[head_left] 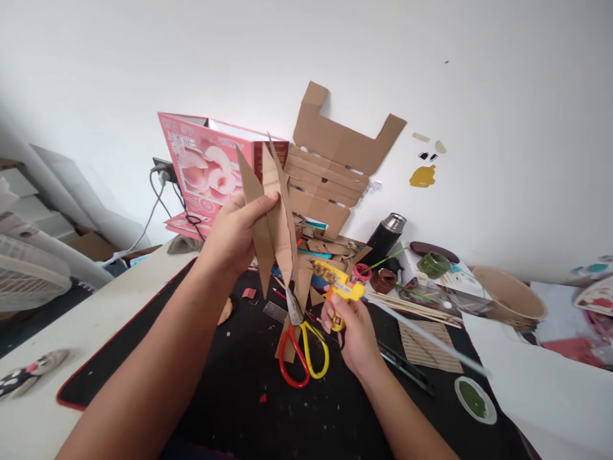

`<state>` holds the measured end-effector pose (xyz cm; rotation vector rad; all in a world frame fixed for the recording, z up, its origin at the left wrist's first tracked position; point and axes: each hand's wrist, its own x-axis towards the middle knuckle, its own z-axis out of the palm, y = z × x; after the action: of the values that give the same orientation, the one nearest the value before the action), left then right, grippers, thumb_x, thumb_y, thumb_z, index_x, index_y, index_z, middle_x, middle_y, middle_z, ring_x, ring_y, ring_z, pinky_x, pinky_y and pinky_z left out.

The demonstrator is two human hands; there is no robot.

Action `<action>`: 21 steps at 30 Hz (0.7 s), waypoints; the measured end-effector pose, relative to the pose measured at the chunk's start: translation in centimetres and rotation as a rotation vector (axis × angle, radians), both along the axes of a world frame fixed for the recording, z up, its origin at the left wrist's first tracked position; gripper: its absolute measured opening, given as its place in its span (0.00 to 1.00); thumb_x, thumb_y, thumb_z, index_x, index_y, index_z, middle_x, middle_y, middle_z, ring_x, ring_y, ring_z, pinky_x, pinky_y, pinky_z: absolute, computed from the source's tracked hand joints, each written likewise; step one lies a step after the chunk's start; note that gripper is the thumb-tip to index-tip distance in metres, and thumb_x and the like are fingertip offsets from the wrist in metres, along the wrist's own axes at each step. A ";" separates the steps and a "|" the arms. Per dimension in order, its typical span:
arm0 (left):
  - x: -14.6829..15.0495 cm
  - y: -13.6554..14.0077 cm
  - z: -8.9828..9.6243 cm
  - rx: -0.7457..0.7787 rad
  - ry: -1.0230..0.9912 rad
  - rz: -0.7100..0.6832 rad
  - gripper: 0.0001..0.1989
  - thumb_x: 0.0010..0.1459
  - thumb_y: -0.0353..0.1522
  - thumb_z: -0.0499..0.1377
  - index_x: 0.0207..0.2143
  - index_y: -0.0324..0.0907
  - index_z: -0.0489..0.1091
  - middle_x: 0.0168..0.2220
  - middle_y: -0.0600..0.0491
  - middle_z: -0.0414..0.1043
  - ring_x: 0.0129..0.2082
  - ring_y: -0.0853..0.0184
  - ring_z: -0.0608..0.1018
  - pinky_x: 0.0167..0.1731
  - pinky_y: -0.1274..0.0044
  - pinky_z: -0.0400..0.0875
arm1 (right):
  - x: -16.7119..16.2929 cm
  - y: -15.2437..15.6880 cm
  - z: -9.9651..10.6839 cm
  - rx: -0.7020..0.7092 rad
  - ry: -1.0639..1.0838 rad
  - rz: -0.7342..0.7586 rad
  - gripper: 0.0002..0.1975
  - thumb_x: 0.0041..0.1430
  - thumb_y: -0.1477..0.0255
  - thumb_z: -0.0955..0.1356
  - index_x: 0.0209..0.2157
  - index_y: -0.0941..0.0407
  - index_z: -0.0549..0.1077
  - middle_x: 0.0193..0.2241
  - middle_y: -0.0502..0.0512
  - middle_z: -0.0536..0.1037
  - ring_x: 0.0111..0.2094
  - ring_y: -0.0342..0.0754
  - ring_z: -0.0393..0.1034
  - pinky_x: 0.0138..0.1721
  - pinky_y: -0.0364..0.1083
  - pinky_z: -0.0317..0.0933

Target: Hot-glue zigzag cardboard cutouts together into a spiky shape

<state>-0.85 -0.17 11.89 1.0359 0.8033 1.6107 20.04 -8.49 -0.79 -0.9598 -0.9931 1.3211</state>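
My left hand [242, 230] is closed on a piece of cut cardboard [280, 223] with long pointed strips, held upright above the desk. Its thumb presses against the front of the cardboard. In my right hand [352, 326] is a yellow hot glue gun [338, 281], gripped by its handle, with the nozzle pointing left toward the cardboard. A long white glue stick [426, 332] sticks out of its back. Below and between my hands, scissors [297, 345] with one red and one yellow handle lie on the black mat [268, 409].
A pink box [205, 166] and a flattened cardboard box [330, 160] stand by the wall. Cardboard scraps, a black thermos [385, 236], paint jars [383, 281] and wooden sticks [414, 306] lie behind. At right are corrugated cardboard [428, 345] and a dish of green paint [474, 399].
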 end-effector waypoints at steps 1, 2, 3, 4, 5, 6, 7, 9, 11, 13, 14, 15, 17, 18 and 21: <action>0.1 0.2 -0.4 -0.027 0.079 -0.049 0.17 0.51 0.41 0.71 0.38 0.41 0.76 0.32 0.49 0.81 0.34 0.55 0.84 0.34 0.69 0.80 | 0.1 0.4 -0.1 -0.012 0.068 -0.032 0.20 0.61 0.53 0.75 0.40 0.56 0.76 0.22 0.43 0.65 0.19 0.41 0.60 0.21 0.42 0.55; 0.2 0.5 -0.8 -0.056 0.181 -0.120 0.19 0.51 0.43 0.72 0.39 0.40 0.77 0.33 0.48 0.82 0.35 0.55 0.84 0.35 0.68 0.79 | 0.3 0.6 -0.2 -0.019 0.119 -0.077 0.21 0.60 0.52 0.75 0.39 0.56 0.76 0.21 0.42 0.64 0.18 0.41 0.59 0.19 0.41 0.53; 0.3 0.7 -1.3 -0.074 0.296 -0.165 0.21 0.50 0.45 0.72 0.39 0.40 0.77 0.34 0.47 0.83 0.35 0.54 0.84 0.36 0.68 0.78 | 0.5 0.8 -0.4 -0.027 0.148 -0.120 0.22 0.59 0.51 0.76 0.39 0.56 0.76 0.21 0.42 0.64 0.17 0.40 0.59 0.18 0.41 0.53; 0.4 1.0 -1.7 -0.082 0.425 -0.208 0.22 0.50 0.47 0.72 0.39 0.40 0.78 0.36 0.46 0.83 0.38 0.53 0.83 0.38 0.67 0.78 | 0.7 0.8 -0.7 -0.037 0.150 -0.158 0.23 0.58 0.50 0.76 0.38 0.56 0.76 0.20 0.42 0.65 0.16 0.40 0.59 0.17 0.41 0.53; 0.5 1.2 -2.1 -0.068 0.547 -0.221 0.23 0.52 0.49 0.70 0.41 0.40 0.78 0.39 0.46 0.84 0.40 0.51 0.83 0.40 0.66 0.78 | 1.0 0.8 -0.9 -0.059 0.125 -0.168 0.25 0.57 0.49 0.76 0.39 0.57 0.76 0.19 0.42 0.66 0.16 0.41 0.61 0.16 0.40 0.54; 0.7 1.4 -2.4 -0.051 0.667 -0.225 0.24 0.54 0.49 0.68 0.43 0.40 0.78 0.42 0.46 0.84 0.43 0.50 0.83 0.43 0.65 0.77 | 1.4 0.8 -1.1 -0.076 0.095 -0.168 0.26 0.57 0.48 0.77 0.40 0.57 0.77 0.18 0.43 0.68 0.15 0.41 0.63 0.16 0.40 0.54; 0.8 1.5 -2.7 -0.026 0.754 -0.214 0.23 0.56 0.49 0.65 0.45 0.41 0.78 0.44 0.47 0.84 0.46 0.49 0.82 0.45 0.65 0.77 | 1.9 0.8 -1.2 -0.082 0.074 -0.167 0.28 0.56 0.47 0.77 0.41 0.58 0.77 0.18 0.43 0.69 0.15 0.42 0.63 0.15 0.40 0.55; 1.3 1.7 -3.2 0.042 0.922 -0.199 0.20 0.59 0.46 0.60 0.45 0.42 0.78 0.46 0.48 0.83 0.48 0.50 0.81 0.49 0.65 0.75 | 2.9 0.8 -1.2 -0.067 0.058 -0.189 0.29 0.55 0.46 0.77 0.41 0.58 0.77 0.19 0.44 0.71 0.14 0.42 0.64 0.15 0.40 0.57; 1.9 1.6 -3.5 0.103 1.095 -0.207 0.18 0.61 0.42 0.57 0.45 0.42 0.77 0.46 0.49 0.82 0.49 0.53 0.80 0.52 0.66 0.73 | 3.7 0.9 -1.0 -0.058 0.057 -0.241 0.29 0.56 0.46 0.76 0.41 0.58 0.77 0.18 0.44 0.71 0.14 0.42 0.65 0.15 0.40 0.59; 2.5 1.6 -4.0 0.129 1.239 -0.189 0.16 0.61 0.41 0.54 0.43 0.43 0.76 0.44 0.49 0.81 0.45 0.54 0.80 0.50 0.68 0.73 | 4.3 1.1 -0.6 -0.053 0.053 -0.280 0.29 0.55 0.46 0.77 0.41 0.58 0.77 0.17 0.43 0.71 0.13 0.42 0.64 0.14 0.40 0.58; 2.8 1.6 -4.2 0.136 1.311 -0.169 0.15 0.61 0.40 0.53 0.42 0.43 0.75 0.42 0.49 0.80 0.43 0.55 0.79 0.48 0.68 0.72 | 4.4 1.1 -0.4 -0.046 0.047 -0.292 0.30 0.55 0.45 0.76 0.42 0.58 0.77 0.16 0.43 0.71 0.13 0.42 0.64 0.14 0.39 0.57; 3.0 1.6 -4.5 0.141 1.386 -0.147 0.14 0.61 0.39 0.52 0.41 0.43 0.74 0.40 0.48 0.79 0.41 0.55 0.79 0.46 0.68 0.72 | 4.4 1.1 -0.2 -0.031 0.040 -0.306 0.31 0.55 0.44 0.75 0.42 0.58 0.77 0.16 0.43 0.71 0.12 0.42 0.63 0.14 0.39 0.56; 3.5 1.6 -5.2 0.151 1.524 -0.100 0.12 0.61 0.37 0.51 0.40 0.43 0.72 0.38 0.47 0.78 0.39 0.55 0.78 0.43 0.68 0.71 | 4.2 0.9 0.2 -0.009 0.012 -0.298 0.31 0.55 0.43 0.75 0.42 0.58 0.77 0.14 0.43 0.70 0.13 0.42 0.64 0.14 0.39 0.55; 3.7 1.7 -5.5 0.159 1.578 -0.084 0.11 0.62 0.36 0.50 0.39 0.44 0.71 0.37 0.46 0.77 0.38 0.55 0.78 0.42 0.68 0.70 | 4.0 0.8 0.4 0.004 -0.003 -0.292 0.31 0.55 0.43 0.75 0.41 0.59 0.77 0.14 0.43 0.69 0.13 0.42 0.64 0.14 0.39 0.55; 3.9 1.9 -6.0 0.195 1.643 -0.066 0.10 0.61 0.33 0.51 0.40 0.44 0.70 0.39 0.45 0.78 0.39 0.55 0.79 0.43 0.68 0.70 | 3.5 0.4 0.6 0.032 -0.027 -0.274 0.30 0.57 0.43 0.74 0.38 0.59 0.77 0.13 0.42 0.68 0.12 0.41 0.62 0.15 0.39 0.55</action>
<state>3.06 1.68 5.87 2.4878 1.5702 0.4539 23.59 -8.05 -0.22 -1.0513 -0.8659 1.0639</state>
